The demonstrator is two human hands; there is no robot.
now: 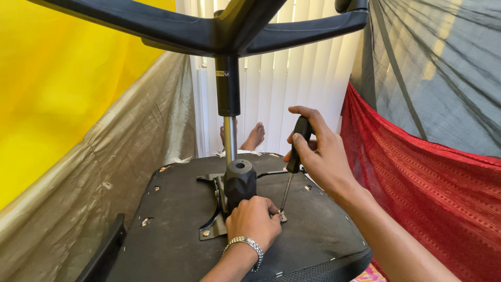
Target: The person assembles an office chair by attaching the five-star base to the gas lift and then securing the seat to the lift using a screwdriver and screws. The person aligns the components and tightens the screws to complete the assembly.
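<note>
Small pale label (223, 73) on black chair column, just under star base.

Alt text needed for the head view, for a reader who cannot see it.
A right hand holds a black-handled screwdriver upright, its tip on the metal mounting plate under an upturned office chair seat. The left hand, wearing a metal wristwatch, rests by the tip. The chair's gas column and star base rise above.
</note>
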